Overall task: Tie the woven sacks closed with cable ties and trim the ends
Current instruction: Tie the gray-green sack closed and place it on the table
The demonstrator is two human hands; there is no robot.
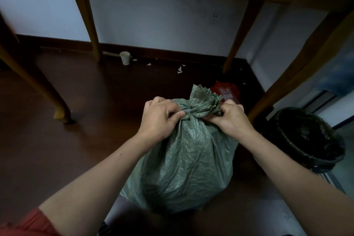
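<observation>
Full green woven sack (183, 159) stands upright, neck gathered under a cable tie (187, 110).

1. No text, brand, number or sign is legible in this view.
2. The red pack (226, 92) on the floor just behind the woven sack (183, 159) carries pale label patches, too blurred to read.

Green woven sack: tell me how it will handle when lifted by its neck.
The green woven sack will probably feel floppy: its cloth is creased all over. It bulges full, so it is likely weighty and would sag below the gathered neck that the left hand and right hand grip. Standing broad, it seems unlikely to roll.
</observation>
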